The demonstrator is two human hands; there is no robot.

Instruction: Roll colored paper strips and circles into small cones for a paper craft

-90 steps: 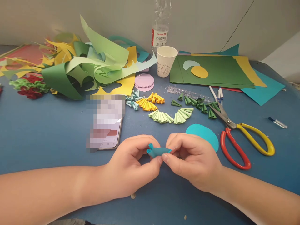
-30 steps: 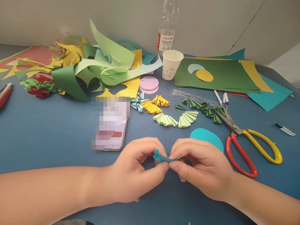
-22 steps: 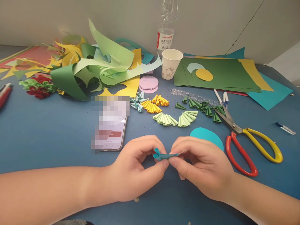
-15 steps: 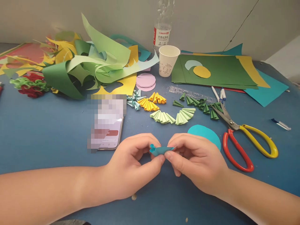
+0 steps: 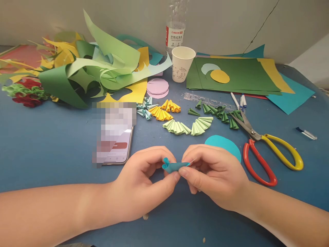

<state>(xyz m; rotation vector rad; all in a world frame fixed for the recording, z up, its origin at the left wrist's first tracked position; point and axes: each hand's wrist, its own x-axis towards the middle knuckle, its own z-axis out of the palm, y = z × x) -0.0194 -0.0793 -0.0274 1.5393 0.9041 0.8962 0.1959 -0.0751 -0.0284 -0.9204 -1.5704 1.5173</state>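
Note:
Between my two hands is a small piece of blue paper, curled at its left end into two little rolls. My left hand pinches it with thumb and fingertips from the left. My right hand grips its right end, where a thin, pale pointed tip sticks out that I cannot make out clearly. Just behind my right hand lies a blue paper circle, partly covered by it. Beyond the hands, light green paper cones sit in fanned rows, with yellow cones and dark green cones near them.
Scissors with red and yellow handles lie open on the right. A phone is at left. Behind stand a paper cup and a bottle, between paper scraps and dark green sheets. A ruler lies in front.
Both hands keep their pinch on the blue paper, which has shifted very slightly left. The whole view has moved a little, so the table things appear slightly further left and higher.

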